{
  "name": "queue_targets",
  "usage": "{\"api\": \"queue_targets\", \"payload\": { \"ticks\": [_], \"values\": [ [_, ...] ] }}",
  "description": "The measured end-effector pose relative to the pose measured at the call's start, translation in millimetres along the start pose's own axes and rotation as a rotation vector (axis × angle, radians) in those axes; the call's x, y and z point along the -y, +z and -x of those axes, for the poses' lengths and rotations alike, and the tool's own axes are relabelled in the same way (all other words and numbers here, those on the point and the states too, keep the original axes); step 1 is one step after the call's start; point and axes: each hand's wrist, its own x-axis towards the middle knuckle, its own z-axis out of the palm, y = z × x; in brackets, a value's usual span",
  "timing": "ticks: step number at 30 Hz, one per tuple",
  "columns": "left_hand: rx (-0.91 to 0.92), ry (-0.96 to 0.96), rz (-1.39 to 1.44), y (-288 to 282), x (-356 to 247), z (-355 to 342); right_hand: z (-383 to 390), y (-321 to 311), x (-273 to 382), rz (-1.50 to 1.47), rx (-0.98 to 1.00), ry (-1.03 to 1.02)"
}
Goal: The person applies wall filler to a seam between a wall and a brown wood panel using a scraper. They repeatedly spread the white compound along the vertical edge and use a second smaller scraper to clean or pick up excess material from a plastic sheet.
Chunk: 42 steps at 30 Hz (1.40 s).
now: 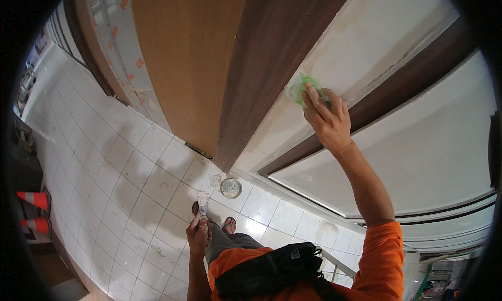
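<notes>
Over the tiles (pixel 155 140), the left hand (pixel 197 236) is lowered and closed round the handle of a smeared knife (pixel 203 201), probably light and stiff, best held there. Against the white panel (pixel 381 29), a green scraper (pixel 296 92), likely light, bendy and perhaps slippery, is held by its back under the right hand's (pixel 330 120) extended fingers, arm raised.

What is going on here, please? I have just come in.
A person in an orange shirt holds a green flat tool against the pale wall strip with the right hand. Lower down, the left hand grips what looks like a scraper, smeared with something whitish. A round container stands on the tiled floor near the wall.
</notes>
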Motion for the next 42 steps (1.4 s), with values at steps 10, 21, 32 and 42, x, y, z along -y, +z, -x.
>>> {"api": "queue_targets", "payload": {
  "ticks": [10,21,32,42],
  "values": [
    [0.058,-0.017,-0.089,6.6,-4.5,2.6,-11.1,-39.0,3.7,-0.222,0.291,0.018],
    [0.044,-0.008,-0.124,6.7,-2.9,4.2,-15.7,-25.8,-11.7,-0.362,0.059,0.156],
    [0.031,0.0,-0.081,4.5,-1.2,8.8,-11.6,-23.4,-10.1,-0.389,0.261,0.044],
    [-0.001,-0.027,-0.094,6.8,-4.5,7.0,-19.8,-39.5,-22.9,-0.451,0.035,0.199]
  ]
}}
